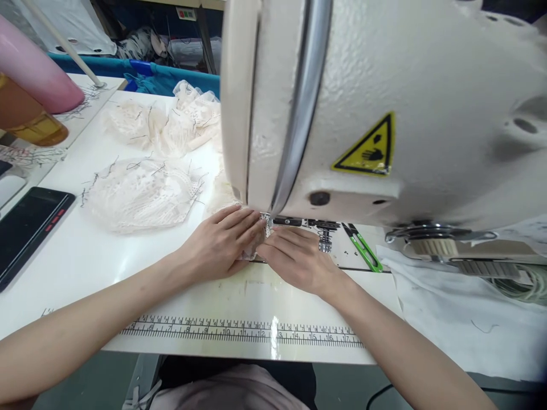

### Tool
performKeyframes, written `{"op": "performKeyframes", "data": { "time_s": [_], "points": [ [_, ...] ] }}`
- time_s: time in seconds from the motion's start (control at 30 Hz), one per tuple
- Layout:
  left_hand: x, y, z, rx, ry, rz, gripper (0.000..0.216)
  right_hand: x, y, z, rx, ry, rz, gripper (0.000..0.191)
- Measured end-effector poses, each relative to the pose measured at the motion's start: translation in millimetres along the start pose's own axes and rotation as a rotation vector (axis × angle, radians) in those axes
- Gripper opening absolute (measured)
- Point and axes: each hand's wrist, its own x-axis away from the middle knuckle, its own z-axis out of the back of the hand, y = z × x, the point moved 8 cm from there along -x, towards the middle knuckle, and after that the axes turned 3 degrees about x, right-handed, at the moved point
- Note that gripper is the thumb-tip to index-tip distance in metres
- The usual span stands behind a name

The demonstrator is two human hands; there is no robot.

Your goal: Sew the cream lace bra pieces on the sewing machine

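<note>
Noting the sewing machine (384, 114) filling the upper right and blocking its own needle zone, with only a small metal foot (325, 243) showing under it. Spotting green thread snips (363, 249) lying just right of the foot under the sewing machine, and a white cloth (448, 307) spreading below the machine's right end. Seeing lace heaps left of the sewing machine, the near heap (141, 193) well apart from the hands and the far heap (171, 122) behind it. Seeing a dark phone (25, 228) lying far left of the sewing machine on the counter (85, 267), and a printed ruler strip (239, 331) running along the counter edge in front of the machine.

Counting two hands, two lace heaps, one phone, one pair of snips and one yellow warning sticker (367, 149).

Pressing a small lace piece (252, 254) flat on the counter right under the sewing machine's front edge, left hand (222, 242) and right hand (299, 259) meeting tip to tip. Keeping fingers (243, 223) stretched and close together, lying on the lace, not clamped round it.

Logging textures: pebbled cream paint on the machine, openwork ivory lace with loose dark threads, glossy white counter, triangular sticker.
</note>
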Motion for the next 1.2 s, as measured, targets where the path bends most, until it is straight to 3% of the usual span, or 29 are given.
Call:
{"op": "performKeyframes", "data": {
  "time_s": [0.33,0.5,0.77,1.03,1.2],
  "points": [
    [-2.6,1.1,0.9,0.003,0.001,0.015,0.044,-3.0,6.4,3.6,0.102,-0.055,0.014,0.023],
    [-2.6,0.5,0.9,0.027,0.002,0.027,0.048,-3.3,8.5,9.8,0.076,-0.032,0.04,0.014],
    [-2.3,-1.0,1.2,0.008,0.001,0.04,0.047,-2.5,16.6,19.3,0.092,0.03,-0.072,0.007],
    [-1.0,14.2,17.1,-0.021,0.171,-0.127,0.021,-3.1,11.4,15.7,0.037,0.011,0.009,0.013],
    [-1.6,9.1,20.3,0.01,0.183,-0.104,0.022,0.4,10.1,4.3,-0.036,-0.007,-0.015,0.021]
  ]
}}
